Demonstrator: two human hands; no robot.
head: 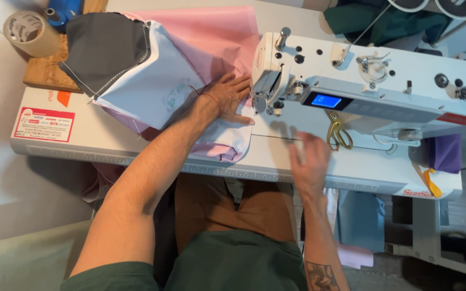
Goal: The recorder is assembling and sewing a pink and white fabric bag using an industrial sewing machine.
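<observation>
— Fingers of the left hand (pixel 230 97) lie spread and flat on the pink fabric (pixel 211 48), do you see? They press it down just beside the needle end of the white sewing machine (pixel 373 81), and nothing is pinched between them.

— Yes. And the fabric itself?

— It spills away from the sewing machine's needle end across the white table (pixel 276 161), with a folded edge hanging at the table's front, near the person's lap. A white piece (pixel 146 86) and a grey piece (pixel 106 46) lie over it, further from the machine.

— What about the right hand (pixel 309 161)?

— Blurred, so I go carefully. It hangs over the table's front edge, below the machine's blue screen (pixel 326 101), fingers loosely apart and holding nothing I can make out.

— Is that something yellow by it?

— Scissors with yellow handles (pixel 339 132), lying under the machine's arm, just beside that hand but not touched by it.

— And on the far side?

— A roll of tape (pixel 28 32) on a wooden board (pixel 49 70), well apart from the sewing machine, beyond the grey piece.
</observation>
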